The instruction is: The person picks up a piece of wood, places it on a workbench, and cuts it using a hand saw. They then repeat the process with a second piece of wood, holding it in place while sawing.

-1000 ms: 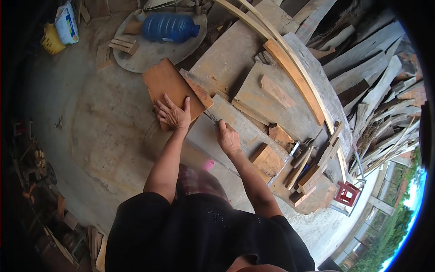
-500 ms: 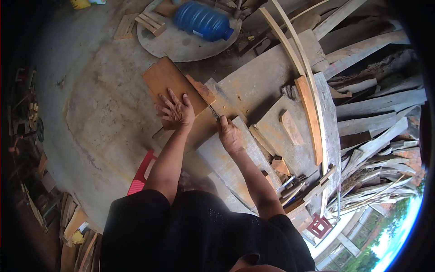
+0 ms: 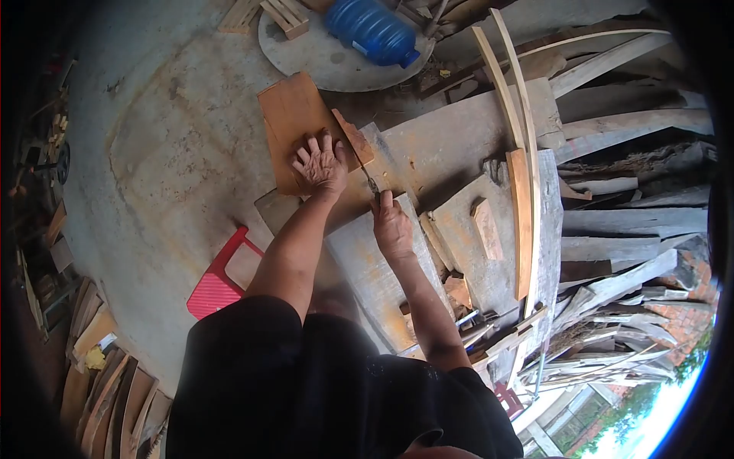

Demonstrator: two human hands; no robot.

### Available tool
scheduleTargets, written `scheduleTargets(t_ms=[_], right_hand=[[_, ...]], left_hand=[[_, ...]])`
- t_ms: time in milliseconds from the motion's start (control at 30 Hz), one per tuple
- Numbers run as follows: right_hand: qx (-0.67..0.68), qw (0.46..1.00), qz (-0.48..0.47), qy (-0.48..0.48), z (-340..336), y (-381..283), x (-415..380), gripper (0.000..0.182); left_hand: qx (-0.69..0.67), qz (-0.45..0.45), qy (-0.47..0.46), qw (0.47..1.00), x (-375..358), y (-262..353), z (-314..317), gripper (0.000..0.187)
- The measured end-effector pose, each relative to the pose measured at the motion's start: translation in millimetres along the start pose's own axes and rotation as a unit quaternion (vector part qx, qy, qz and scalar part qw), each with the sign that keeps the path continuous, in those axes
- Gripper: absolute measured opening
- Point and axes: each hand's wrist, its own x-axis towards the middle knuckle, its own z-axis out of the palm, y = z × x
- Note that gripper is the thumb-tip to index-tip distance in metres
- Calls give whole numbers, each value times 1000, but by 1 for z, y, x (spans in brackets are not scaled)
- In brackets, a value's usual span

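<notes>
A flat brown wooden board lies across the end of a plank bench, reaching out past its edge. My left hand presses down on it with the fingers spread. Just right of the board, my right hand is closed round the handle of a thin-bladed tool, too small to name surely. Its blade points away from me, along the board's right side. A reddish-brown wood offcut sits beside the blade. The tool's handle is mostly hidden in my fist.
A blue water bottle lies on a round slab ahead. Long curved wood strips and a small wood block are to the right, before stacked planks. A red plastic stool stands at the lower left.
The view has shifted, showing more of the red stool. The board has turned slightly, and my left hand rests closer to its right edge. The tool remains in my right hand.
</notes>
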Motion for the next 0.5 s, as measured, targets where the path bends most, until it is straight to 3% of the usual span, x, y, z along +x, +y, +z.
scheduleTargets(t_ms=[133,200,300,333,433,500], right_hand=[[-4,1000,-2,-7,-5,9,-21,17],[-2,1000,-3,-10,-11,10,-33,17],[15,999,-30,4,-17,4,-35,16],[17,1000,-18,-7,-17,6,-37,17],[21,999,2,-27,-15,18,-47,17],[32,999,6,-23,-11,19,-56,17]], left_hand=[[-23,1,55,998,1,-2,-3,44],[-71,-8,-116,991,9,-2,-29,41],[-69,-8,-125,990,8,-2,-23,43],[-53,23,28,998,0,-3,-10,50],[-124,12,61,990,-1,-2,5,57],[-98,19,48,994,-5,-4,14,66]])
